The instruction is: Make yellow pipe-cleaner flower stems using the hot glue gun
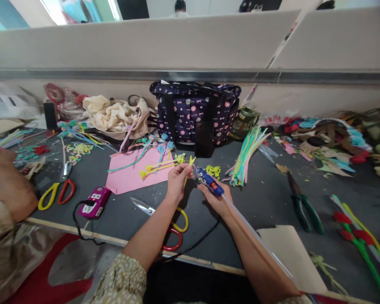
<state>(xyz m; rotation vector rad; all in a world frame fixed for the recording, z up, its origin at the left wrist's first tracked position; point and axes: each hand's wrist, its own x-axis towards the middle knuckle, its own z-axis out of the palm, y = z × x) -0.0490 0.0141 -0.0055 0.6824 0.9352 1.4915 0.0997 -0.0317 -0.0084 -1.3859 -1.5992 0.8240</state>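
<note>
My left hand (177,183) pinches a yellow pipe cleaner (191,161), whose forked tip rises above my fingers. Wrapped around a blue glue gun (213,184) is my right hand (221,202). The gun's nozzle points up at the pipe cleaner, close to my left fingertips; I cannot tell whether they touch. A long clear glue stick (256,234) runs out of its back along my right forearm. Behind my hands, small yellow pieces (213,170) lie in a pile. Yellow pipe-cleaner flowers (152,169) rest on a pink sheet (126,179) to the left.
Scissors (145,207) lie partly under my left forearm. A magenta power socket (95,202) and more scissors (63,181) are farther left, near another person's arm (12,185). A patterned bag (190,112) and phone (204,139) stand behind. Pipe cleaners (248,154) and pliers (300,204) lie right.
</note>
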